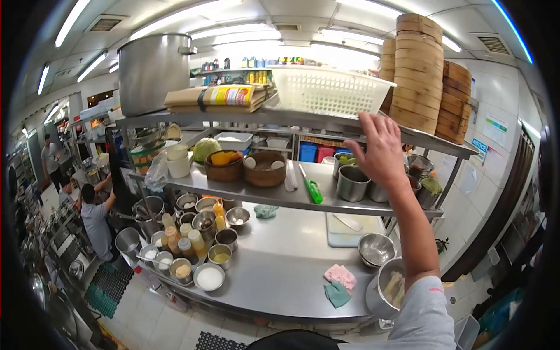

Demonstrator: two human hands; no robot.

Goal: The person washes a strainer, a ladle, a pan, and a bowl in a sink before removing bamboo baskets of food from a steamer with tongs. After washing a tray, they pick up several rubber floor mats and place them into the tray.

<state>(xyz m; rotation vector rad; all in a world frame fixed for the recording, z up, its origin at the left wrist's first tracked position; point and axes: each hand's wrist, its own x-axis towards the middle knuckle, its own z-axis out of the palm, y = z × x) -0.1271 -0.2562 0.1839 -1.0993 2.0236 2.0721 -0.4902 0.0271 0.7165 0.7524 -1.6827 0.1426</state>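
My right hand (382, 149) is raised at the end of my outstretched arm, its fingers apart and thumb out to the left. Its fingertips overlap the front edge of the top steel shelf (326, 119), just below the lower right corner of a white perforated plastic basket (332, 90). Tall stacked bamboo steamers (416, 76) rise right behind the hand. Below the palm, on the middle shelf, is a steel pot (353, 184). A green-handled tool (314, 191) lies to the left of that pot. My left hand is out of the frame.
On the steel worktop (280, 251) are squeeze bottles (196, 242), several steel containers, cloths (338, 283), a cutting board (353, 230) and steel bowls (376, 249). A large stockpot (153, 76) and flattened cardboard (213, 99) occupy the top shelf's left. Other people (96, 216) stand at far left.
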